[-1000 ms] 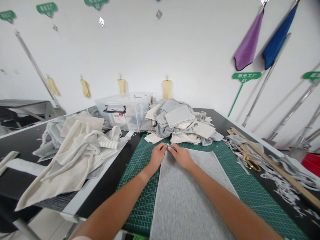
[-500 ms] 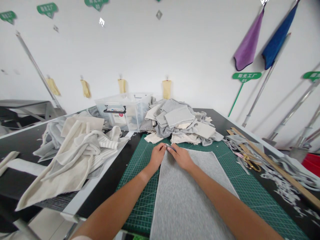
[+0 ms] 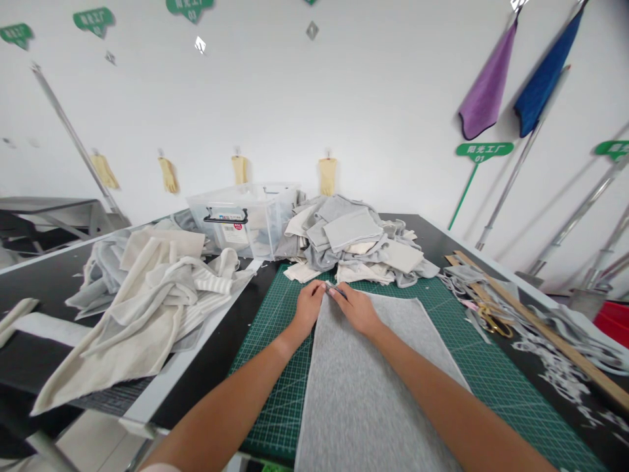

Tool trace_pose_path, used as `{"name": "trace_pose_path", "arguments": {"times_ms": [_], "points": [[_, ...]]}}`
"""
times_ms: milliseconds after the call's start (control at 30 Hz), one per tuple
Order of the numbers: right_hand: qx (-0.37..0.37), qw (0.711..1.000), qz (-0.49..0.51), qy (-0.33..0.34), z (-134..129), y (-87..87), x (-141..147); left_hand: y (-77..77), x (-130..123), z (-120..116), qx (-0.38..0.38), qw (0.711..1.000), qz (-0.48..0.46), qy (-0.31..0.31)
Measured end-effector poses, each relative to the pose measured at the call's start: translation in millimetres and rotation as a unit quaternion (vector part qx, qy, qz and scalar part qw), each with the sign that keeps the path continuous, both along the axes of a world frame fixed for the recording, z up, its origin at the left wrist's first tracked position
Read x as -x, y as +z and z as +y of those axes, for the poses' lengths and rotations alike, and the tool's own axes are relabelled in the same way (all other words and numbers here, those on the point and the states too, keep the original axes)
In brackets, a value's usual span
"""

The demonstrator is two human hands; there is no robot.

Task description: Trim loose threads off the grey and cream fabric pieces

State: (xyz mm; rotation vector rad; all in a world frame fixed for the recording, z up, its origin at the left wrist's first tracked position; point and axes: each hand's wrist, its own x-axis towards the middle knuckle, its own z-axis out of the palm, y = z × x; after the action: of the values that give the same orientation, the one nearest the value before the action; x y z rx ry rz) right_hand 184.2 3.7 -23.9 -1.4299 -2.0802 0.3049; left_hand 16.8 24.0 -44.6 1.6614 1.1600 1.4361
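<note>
A long grey cloth (image 3: pixel 373 380) lies flat on the green cutting mat (image 3: pixel 270 328), running toward the near edge. My left hand (image 3: pixel 309 305) pinches the cloth's far left corner between thumb and fingers. Close beside it, my right hand (image 3: pixel 357 307) is closed around a small dark tool (image 3: pixel 338 290) whose tip is at the same corner. The tool is mostly covered by the fingers, so its type is unclear.
Behind the mat rises a pile of grey and cream cloth pieces (image 3: pixel 354 236), next to a clear plastic bin (image 3: pixel 236 219). More cloths (image 3: pixel 157 295) heap at left. Gold-handled scissors (image 3: pixel 494 321), a wooden strip (image 3: pixel 550 334) and white scraps (image 3: pixel 560 373) lie at right.
</note>
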Motion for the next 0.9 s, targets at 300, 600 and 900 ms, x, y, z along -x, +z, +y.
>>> {"name": "trace_pose_path", "arguments": {"times_ms": [300, 600, 900], "points": [[0.008, 1.0, 0.01, 0.029, 0.8, 0.2, -1.6, -0.8, 0.5, 0.6, 0.003, 1.0, 0.026, 0.006], [-0.009, 1.0, 0.001, 0.026, 1.6, -2.2, -0.7, -2.4, -0.1, 1.3, -0.002, 1.0, 0.025, 0.008], [-0.009, 0.999, 0.025, 0.032, 0.7, -1.8, 0.6, 0.1, 0.0, -0.4, 0.001, 1.0, 0.025, 0.006]]}}
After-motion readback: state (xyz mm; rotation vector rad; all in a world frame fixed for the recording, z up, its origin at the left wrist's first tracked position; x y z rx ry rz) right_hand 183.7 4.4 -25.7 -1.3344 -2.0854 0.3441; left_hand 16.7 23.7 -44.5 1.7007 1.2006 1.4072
